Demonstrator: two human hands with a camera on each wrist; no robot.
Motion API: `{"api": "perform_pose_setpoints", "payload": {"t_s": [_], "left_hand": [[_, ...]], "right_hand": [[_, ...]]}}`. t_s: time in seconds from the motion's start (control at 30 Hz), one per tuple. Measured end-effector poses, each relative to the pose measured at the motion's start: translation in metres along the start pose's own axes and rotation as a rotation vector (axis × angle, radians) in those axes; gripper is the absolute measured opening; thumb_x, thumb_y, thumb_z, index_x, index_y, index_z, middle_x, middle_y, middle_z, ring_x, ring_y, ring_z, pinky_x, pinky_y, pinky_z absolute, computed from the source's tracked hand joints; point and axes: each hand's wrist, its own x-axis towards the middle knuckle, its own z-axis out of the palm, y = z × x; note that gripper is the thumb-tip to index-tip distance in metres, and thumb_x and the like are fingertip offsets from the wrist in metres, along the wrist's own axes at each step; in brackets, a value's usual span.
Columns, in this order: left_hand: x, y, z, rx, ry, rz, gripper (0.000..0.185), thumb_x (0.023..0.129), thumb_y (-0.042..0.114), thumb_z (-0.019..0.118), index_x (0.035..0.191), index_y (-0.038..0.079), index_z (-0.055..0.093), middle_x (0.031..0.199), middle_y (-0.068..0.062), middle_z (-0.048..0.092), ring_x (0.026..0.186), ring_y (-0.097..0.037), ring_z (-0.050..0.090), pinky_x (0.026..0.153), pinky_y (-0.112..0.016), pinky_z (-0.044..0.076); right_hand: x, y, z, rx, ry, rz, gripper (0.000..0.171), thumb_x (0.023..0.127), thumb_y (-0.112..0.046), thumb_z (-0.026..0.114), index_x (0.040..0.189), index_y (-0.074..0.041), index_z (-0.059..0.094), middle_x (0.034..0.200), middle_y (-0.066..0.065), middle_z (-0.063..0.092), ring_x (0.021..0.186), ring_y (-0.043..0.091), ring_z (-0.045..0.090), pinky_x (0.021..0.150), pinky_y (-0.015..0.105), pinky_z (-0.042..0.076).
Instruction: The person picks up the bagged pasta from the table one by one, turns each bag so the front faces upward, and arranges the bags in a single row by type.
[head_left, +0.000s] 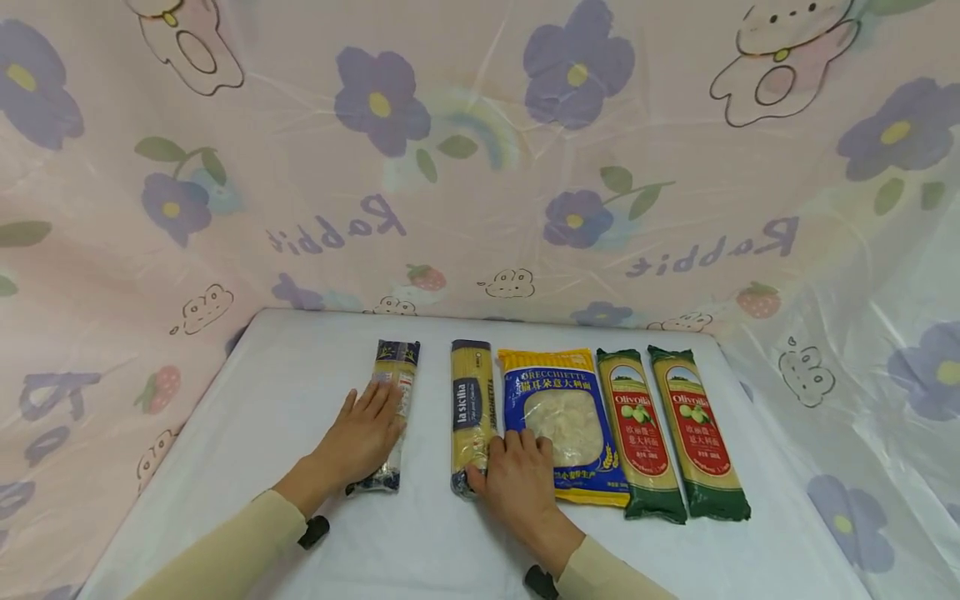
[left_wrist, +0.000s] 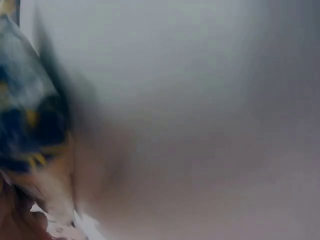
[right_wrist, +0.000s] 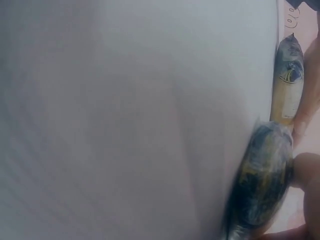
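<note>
Five pasta packets lie in a row on a white table (head_left: 285,400). My left hand (head_left: 371,421) rests flat, fingers straight, on the leftmost spaghetti packet (head_left: 397,358), whose dark end (left_wrist: 25,125) shows blurred in the left wrist view. My right hand (head_left: 517,467) lies across the lower part of the "la sicilia" spaghetti packet (head_left: 470,392) and the edge of the blue and yellow orecchiette bag (head_left: 558,392). Its thumb (right_wrist: 306,170) touches that packet's dark end (right_wrist: 262,185). The other spaghetti packet (right_wrist: 287,80) lies beyond it.
Two green and red Olivoila spaghetti packets (head_left: 637,433) (head_left: 697,433) lie right of the orecchiette bag. Pink flowered plastic sheeting (head_left: 480,167) walls the table at the back and on both sides. Bare table surface spreads left of the packets and along the front edge.
</note>
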Motion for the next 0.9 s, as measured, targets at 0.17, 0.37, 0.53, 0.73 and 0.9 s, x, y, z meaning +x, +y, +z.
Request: {"api": "perform_pose_setpoints", "payload": {"t_s": [0.17,0.37,0.53,0.73,0.9], "left_hand": [[-0.002,0.0,0.009,-0.042,-0.036,-0.036,0.072,0.115,0.042,0.038,0.166,-0.005,0.018,0.173,-0.025,0.016,0.162,-0.044,0.014,0.127,-0.064,0.018],[-0.008,0.014,0.011,0.038,-0.024,-0.017,0.071,0.114,0.042,0.038,0.163,-0.008,0.025,0.171,-0.027,0.024,0.16,-0.045,0.021,0.127,-0.063,0.021],[-0.007,0.015,0.003,0.043,-0.066,0.013,0.068,0.114,0.04,0.041,0.162,-0.008,0.03,0.169,-0.027,0.028,0.158,-0.045,0.026,0.123,-0.065,0.028],[0.008,0.01,-0.028,0.106,-0.078,0.026,0.051,0.109,0.033,0.057,0.147,-0.002,0.058,0.15,-0.02,0.059,0.139,-0.042,0.056,0.113,-0.066,0.041],[0.04,0.006,-0.043,0.182,-0.003,0.071,0.026,0.106,0.024,0.064,0.122,0.006,0.074,0.116,-0.012,0.077,0.105,-0.036,0.072,0.094,-0.058,0.057]], "right_hand": [[-0.001,0.0,0.002,0.009,0.021,-0.016,0.058,0.09,-0.064,0.071,0.089,-0.006,0.069,0.081,0.008,0.058,0.084,0.029,0.053,0.08,0.047,0.043],[-0.002,0.002,0.003,0.012,0.051,-0.042,0.058,0.09,-0.063,0.07,0.086,-0.006,0.067,0.079,0.008,0.055,0.082,0.029,0.051,0.077,0.046,0.041],[-0.001,0.0,-0.002,0.017,0.038,-0.055,0.055,0.09,-0.06,0.072,0.087,-0.006,0.068,0.079,0.007,0.055,0.083,0.028,0.051,0.077,0.045,0.041],[0.003,-0.016,-0.012,0.075,0.082,-0.113,0.037,0.092,-0.046,0.074,0.088,-0.01,0.068,0.082,0.004,0.058,0.085,0.026,0.052,0.081,0.044,0.042],[0.003,-0.041,-0.015,0.069,0.139,-0.207,0.031,0.094,-0.044,0.074,0.088,-0.014,0.068,0.084,0.003,0.062,0.091,0.026,0.058,0.092,0.047,0.045]]}}
